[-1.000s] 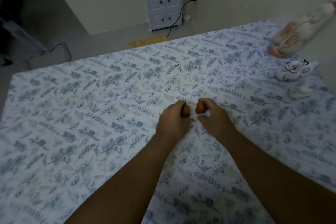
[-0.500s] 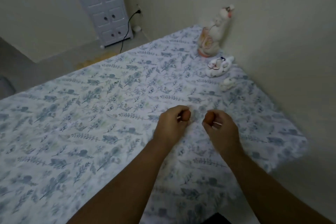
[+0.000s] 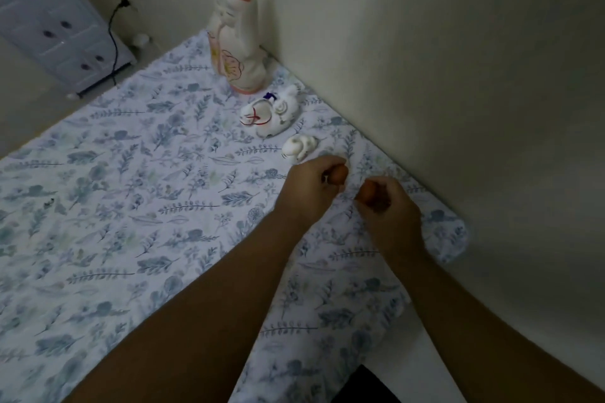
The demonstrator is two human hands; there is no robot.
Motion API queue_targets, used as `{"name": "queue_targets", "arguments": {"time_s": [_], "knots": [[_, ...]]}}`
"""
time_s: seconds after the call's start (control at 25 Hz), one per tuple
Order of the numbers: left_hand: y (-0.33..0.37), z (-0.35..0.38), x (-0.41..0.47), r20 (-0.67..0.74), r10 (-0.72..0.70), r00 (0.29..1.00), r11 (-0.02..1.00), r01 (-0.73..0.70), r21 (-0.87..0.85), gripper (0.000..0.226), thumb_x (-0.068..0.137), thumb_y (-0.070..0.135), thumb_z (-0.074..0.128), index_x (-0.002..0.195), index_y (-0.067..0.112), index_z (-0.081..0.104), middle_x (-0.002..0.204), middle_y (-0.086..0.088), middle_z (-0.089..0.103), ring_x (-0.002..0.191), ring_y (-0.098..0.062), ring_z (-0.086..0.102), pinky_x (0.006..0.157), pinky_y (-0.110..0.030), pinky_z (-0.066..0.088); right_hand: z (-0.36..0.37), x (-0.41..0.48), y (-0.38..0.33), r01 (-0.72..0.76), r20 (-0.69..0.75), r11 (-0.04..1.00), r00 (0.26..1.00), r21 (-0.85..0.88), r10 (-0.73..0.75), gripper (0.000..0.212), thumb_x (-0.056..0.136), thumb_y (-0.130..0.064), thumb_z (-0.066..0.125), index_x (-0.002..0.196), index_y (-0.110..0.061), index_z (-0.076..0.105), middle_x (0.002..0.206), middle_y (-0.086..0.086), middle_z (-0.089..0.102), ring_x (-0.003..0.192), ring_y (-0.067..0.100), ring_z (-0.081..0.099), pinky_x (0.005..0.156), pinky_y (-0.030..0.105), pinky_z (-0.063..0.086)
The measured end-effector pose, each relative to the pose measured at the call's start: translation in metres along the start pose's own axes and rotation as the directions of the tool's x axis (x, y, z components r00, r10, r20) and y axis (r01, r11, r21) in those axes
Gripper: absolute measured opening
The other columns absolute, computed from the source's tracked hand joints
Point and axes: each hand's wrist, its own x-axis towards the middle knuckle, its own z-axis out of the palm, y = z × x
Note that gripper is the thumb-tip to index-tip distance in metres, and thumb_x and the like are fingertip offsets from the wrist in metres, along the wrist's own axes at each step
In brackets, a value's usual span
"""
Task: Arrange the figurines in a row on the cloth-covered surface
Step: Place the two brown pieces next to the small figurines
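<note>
Two bare hands work over a surface draped in white cloth printed with blue leaves (image 3: 137, 193): the left hand (image 3: 311, 193) pinches a small round orange-brown figurine (image 3: 340, 173) in its grip, the right hand (image 3: 389, 206) pinches another small orange-brown figurine (image 3: 368, 193) just beside it. Beyond them, along the right wall, stand a small white curled figurine (image 3: 299, 147), a white reclining animal figurine with red lines (image 3: 271, 114) and, farthest, a tall white ceramic figure with pink flower markings (image 3: 237, 39)
</note>
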Motion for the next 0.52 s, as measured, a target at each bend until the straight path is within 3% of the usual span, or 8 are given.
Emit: {"name": "queue_targets", "arguments": {"time_s": [0.08, 0.16, 0.28, 0.4, 0.52], "knots": [[-0.007, 0.003, 0.002, -0.010, -0.036, 0.999, 0.999, 0.036, -0.022, 0.046, 0.080, 0.003, 0.081, 0.124, 0.010, 0.070, 0.118, -0.006, 0.072, 0.105, -0.018, 0.067, 0.094, -0.024, 0.053, 0.002, -0.001, 0.009, -0.016, 0.014, 1.000, 1.000, 0.008, 0.016, 0.031, 0.084, -0.023, 0.080, 0.104, -0.039, 0.062, 0.095, -0.024, 0.065, 0.092, -0.021, 0.058, 0.074, -0.001, 0.044], [-0.011, 0.006, 0.002, -0.033, -0.029, 0.999, 0.999, 0.029, -0.024, 0.046, 0.078, 0.005, 0.083, 0.121, 0.014, 0.070, 0.113, -0.001, 0.072, 0.099, -0.008, 0.064, 0.088, -0.011, 0.049, 0.002, 0.001, 0.015, 0.008, 0.021, 1.000, 1.000, -0.007, -0.008, 0.036, 0.082, -0.025, 0.081, 0.108, -0.040, 0.062, 0.096, -0.030, 0.062, 0.093, -0.021, 0.058, 0.075, -0.002, 0.043], [-0.014, 0.012, 0.005, -0.066, -0.041, 0.997, 0.999, 0.038, -0.036, 0.045, 0.073, 0.009, 0.087, 0.114, 0.015, 0.072, 0.107, 0.001, 0.073, 0.094, -0.001, 0.060, 0.082, -0.001, 0.042, 0.002, 0.003, 0.017, 0.036, 0.029, 0.999, 0.999, -0.041, -0.035, 0.036, 0.081, -0.028, 0.082, 0.109, -0.038, 0.061, 0.095, -0.025, 0.063, 0.092, -0.008, 0.062, 0.078, 0.002, 0.045], [-0.016, 0.013, 0.007, -0.059, -0.035, 0.998, 0.999, 0.036, 0.014, 0.043, 0.072, 0.011, 0.088, 0.111, 0.015, 0.072, 0.104, 0.000, 0.075, 0.094, -0.008, 0.064, 0.081, -0.009, 0.047, 0.002, 0.004, 0.019, 0.054, 0.028, 0.996, 0.998, -0.072, -0.052, 0.032, 0.079, -0.027, 0.083, 0.105, -0.033, 0.064, 0.095, -0.011, 0.068, 0.091, 0.006, 0.065, 0.079, 0.009, 0.047], [-0.016, 0.010, 0.011, -0.030, 0.046, 0.998, 0.998, -0.045, 0.044, 0.038, 0.072, 0.003, 0.085, 0.108, 0.010, 0.074, 0.103, -0.005, 0.076, 0.092, -0.012, 0.066, 0.082, -0.022, 0.053, 0.001, 0.003, 0.017, 0.056, 0.018, 0.990, 0.998, -0.126, -0.055, 0.027, 0.079, -0.027, 0.083, 0.101, -0.024, 0.069, 0.094, -0.006, 0.069, 0.088, 0.010, 0.064, 0.075, 0.002, 0.041]]}}
